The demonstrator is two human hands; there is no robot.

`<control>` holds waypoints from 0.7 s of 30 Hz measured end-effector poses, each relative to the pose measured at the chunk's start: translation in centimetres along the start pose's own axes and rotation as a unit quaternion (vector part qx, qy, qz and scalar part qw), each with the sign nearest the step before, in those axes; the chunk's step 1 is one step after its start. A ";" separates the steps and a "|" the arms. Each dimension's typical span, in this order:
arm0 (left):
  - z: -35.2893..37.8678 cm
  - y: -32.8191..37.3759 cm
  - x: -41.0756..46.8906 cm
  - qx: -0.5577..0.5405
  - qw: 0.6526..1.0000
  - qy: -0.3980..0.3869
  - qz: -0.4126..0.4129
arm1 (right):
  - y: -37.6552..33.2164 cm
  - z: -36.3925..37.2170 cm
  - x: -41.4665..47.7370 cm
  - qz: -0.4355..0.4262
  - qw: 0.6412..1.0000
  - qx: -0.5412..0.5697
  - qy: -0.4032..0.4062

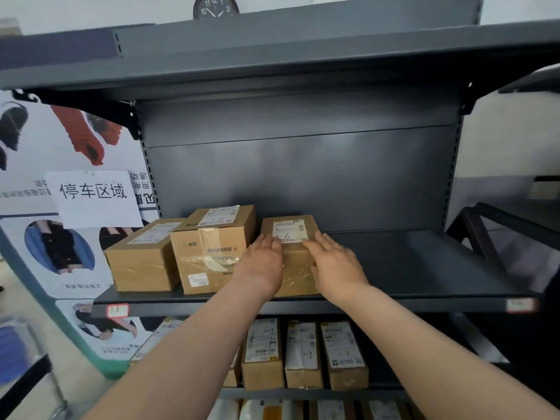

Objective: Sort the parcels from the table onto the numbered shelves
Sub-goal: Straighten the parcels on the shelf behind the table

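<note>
On the numbered shelf [424, 268], the parcel [298, 268] sits near the front edge, just at three o'clock of a bigger box [209, 253]. Left hand [263, 262] and right hand [333, 265] lie flat on it, fingers straight, gripping nothing. Danger: an uneven shove could twist it into that neighbour, or, this near the lip, it tips off. It's brown card with shiny tape and a white label marked 1-9.

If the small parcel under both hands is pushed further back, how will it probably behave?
The parcel looks like stiff cardboard, so it should keep its shape under the left hand and right hand. Flat on the smooth metal shelf, it will probably slide, not roll. Its glossy front tape may feel slippery.
</note>
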State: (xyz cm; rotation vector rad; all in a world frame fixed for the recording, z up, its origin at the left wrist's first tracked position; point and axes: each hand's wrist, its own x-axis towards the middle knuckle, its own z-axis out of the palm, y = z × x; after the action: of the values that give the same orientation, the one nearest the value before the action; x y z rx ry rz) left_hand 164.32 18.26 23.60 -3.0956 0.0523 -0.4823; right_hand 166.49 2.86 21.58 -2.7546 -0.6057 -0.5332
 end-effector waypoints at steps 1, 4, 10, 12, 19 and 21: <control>0.0 0.0 -0.2 0.002 1.000 -0.003 -0.002 | 0.0 -0.3 -0.3 0.004 1.000 -0.007 -0.012; 0.2 0.2 -1.0 0.003 1.000 0.021 0.014 | 0.3 -0.6 -2.1 0.044 0.998 -0.040 0.001; -0.1 3.0 -3.8 0.012 0.976 0.057 0.212 | 1.7 -1.4 -9.9 0.170 0.976 -0.130 -0.028; 0.2 4.6 -4.9 0.007 0.963 0.035 0.268 | 1.4 -1.7 -13.5 0.219 0.966 -0.131 -0.046; 1.7 12.1 -11.5 -0.006 0.882 -0.051 0.469 | -0.3 -4.7 -27.9 0.392 0.907 -0.125 -0.093; 1.7 14.7 -14.2 -0.014 0.853 -0.067 0.517 | -1.0 -5.8 -32.0 0.441 0.883 -0.132 -0.091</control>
State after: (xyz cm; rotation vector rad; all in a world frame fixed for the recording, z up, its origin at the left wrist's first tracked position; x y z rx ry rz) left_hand 150.88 4.11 17.47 -2.5406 1.5838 -0.1895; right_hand 137.33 -9.27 13.94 -2.9322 0.7472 -0.1335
